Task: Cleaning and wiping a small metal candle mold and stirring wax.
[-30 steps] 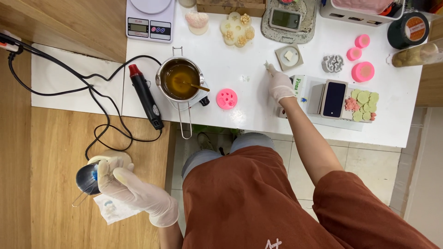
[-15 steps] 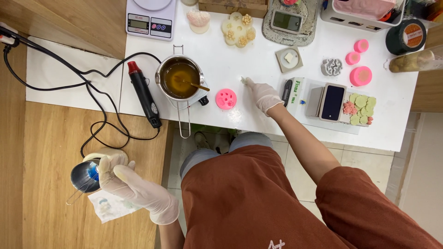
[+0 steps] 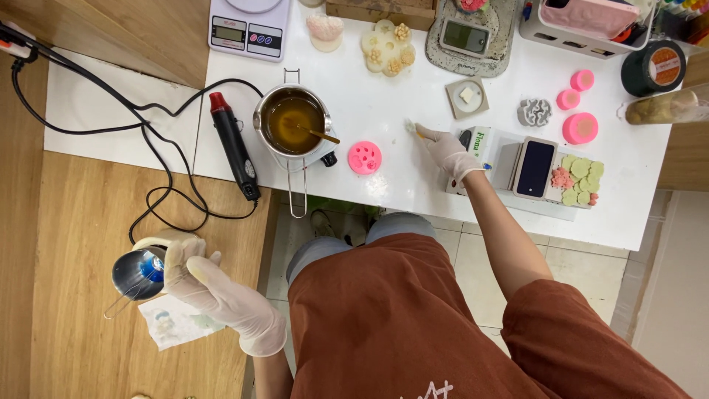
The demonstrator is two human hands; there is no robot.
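Right hand [image 3: 448,151], gloved, grip pinched narrow on a small stick [image 3: 413,130] with a pale tip, held over the white surface [image 3: 384,185] just right of the pink round mold [image 3: 365,157]. Left hand [image 3: 193,275], gloved, grip wrapped around a small metal cup [image 3: 136,272] with blue inside, low over the wooden side surface [image 3: 66,244], a crumpled wipe [image 3: 171,324] just beneath.

Left of the mold: metal pot [image 3: 294,122] of amber liquid with a stirrer in it, then a black heat gun [image 3: 235,145] with its cord. Far edge: a scale [image 3: 249,28], pale flower-shaped pieces [image 3: 388,46]. Right: phone [image 3: 535,168], pink and green pieces [image 3: 580,181].

Step looks like carrying the stick toward the mold or pot. Next move likely needs a steady tip placement, cup kept level.
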